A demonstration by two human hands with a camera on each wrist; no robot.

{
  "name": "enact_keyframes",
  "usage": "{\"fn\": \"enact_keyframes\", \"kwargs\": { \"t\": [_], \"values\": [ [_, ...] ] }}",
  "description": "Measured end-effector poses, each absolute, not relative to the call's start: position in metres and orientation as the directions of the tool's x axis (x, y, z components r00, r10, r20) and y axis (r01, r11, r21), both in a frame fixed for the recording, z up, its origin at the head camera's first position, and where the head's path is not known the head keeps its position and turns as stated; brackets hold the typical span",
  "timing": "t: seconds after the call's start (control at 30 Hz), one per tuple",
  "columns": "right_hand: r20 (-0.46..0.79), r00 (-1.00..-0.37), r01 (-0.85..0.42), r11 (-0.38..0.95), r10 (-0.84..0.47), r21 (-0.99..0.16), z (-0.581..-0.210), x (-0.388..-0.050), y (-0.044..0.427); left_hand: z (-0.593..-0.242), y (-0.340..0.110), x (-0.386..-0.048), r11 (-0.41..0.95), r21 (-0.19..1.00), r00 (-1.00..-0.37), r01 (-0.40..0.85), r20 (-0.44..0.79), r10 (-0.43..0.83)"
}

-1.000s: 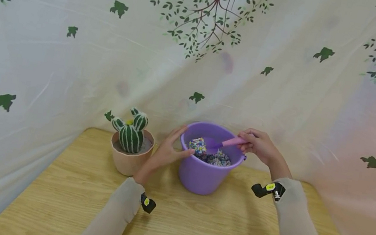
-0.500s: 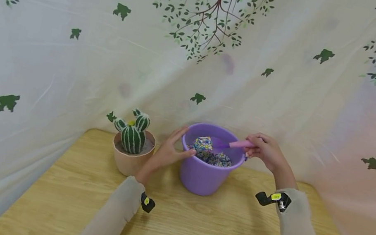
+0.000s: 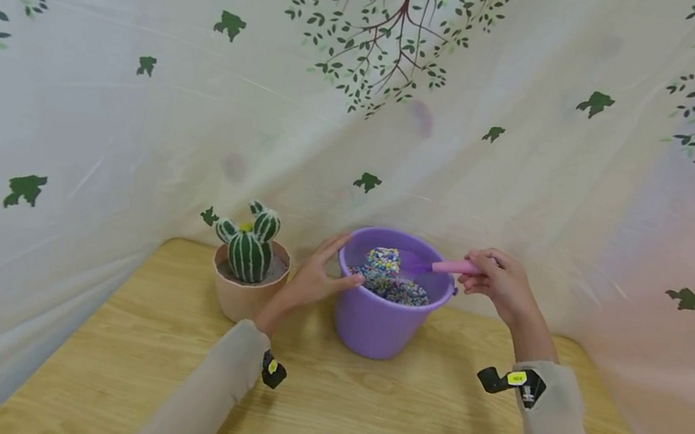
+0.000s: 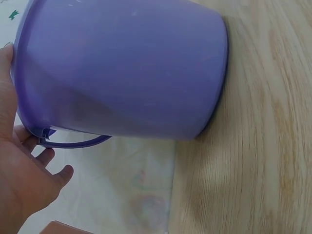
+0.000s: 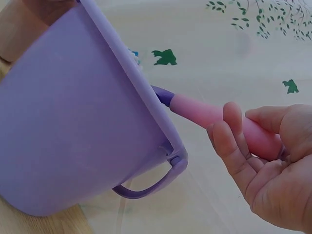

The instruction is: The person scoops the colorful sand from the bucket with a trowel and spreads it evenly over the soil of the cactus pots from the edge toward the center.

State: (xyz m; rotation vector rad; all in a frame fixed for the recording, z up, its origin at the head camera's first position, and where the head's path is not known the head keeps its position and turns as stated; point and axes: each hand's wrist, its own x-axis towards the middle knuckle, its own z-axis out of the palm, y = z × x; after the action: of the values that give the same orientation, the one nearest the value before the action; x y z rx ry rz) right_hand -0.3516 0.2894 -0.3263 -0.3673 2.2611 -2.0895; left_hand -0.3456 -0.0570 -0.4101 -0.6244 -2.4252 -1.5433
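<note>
A purple bucket point(image 3: 377, 327) with small multicoloured beads point(image 3: 407, 292) in it stands upright on the table. My left hand point(image 3: 312, 279) rests against its left rim, fingers spread, the thumb lying over the near edge. In the left wrist view its other fingers point(image 4: 46, 157) lie beside the bucket handle's pivot. My right hand point(image 3: 501, 284) pinches the pink handle point(image 3: 457, 267) of a toy shovel between thumb and fingers. The shovel's purple blade is inside the bucket, mostly hidden under a heap of beads point(image 3: 384, 258). From the right wrist the bucket's wall hides the blade.
A potted cactus point(image 3: 248, 258) in a peach pot point(image 3: 242, 301) stands left of the bucket, close to my left forearm. The wooden table point(image 3: 367, 422) ends at a pale curtain point(image 3: 304, 147) with leaf prints behind. The bucket's purple handle point(image 5: 146, 192) hangs down outside.
My right hand has drawn the shovel back to the right, and the bead heap on the blade has shifted right and slightly up. My left hand stays at the rim.
</note>
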Motion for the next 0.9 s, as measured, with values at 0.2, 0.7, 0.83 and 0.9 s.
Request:
{"fn": "enact_keyframes", "kwargs": {
  "t": [0.2,0.7,0.83,0.9],
  "values": [
    [0.135,-0.977,-0.145,0.056,-0.166,-0.988,-0.326,-0.344,0.287,-0.41,-0.059,-0.345,0.385,0.802,-0.888,0.457,0.387,0.247],
    [0.124,-0.982,-0.134,0.064,-0.146,-0.989,-0.32,-0.336,0.28,-0.39,-0.065,-0.332,0.418,0.758,-0.864,0.502,0.456,0.211],
    [0.119,-0.979,-0.132,0.07,-0.168,-0.989,-0.315,-0.336,0.275,-0.37,-0.078,-0.311,0.357,0.771,-0.848,0.526,0.507,0.154],
    [0.123,-0.977,-0.139,0.078,-0.176,-0.987,-0.312,-0.336,0.271,-0.361,-0.088,-0.303,0.291,0.763,-0.814,0.577,0.565,0.132]
  ]
}}
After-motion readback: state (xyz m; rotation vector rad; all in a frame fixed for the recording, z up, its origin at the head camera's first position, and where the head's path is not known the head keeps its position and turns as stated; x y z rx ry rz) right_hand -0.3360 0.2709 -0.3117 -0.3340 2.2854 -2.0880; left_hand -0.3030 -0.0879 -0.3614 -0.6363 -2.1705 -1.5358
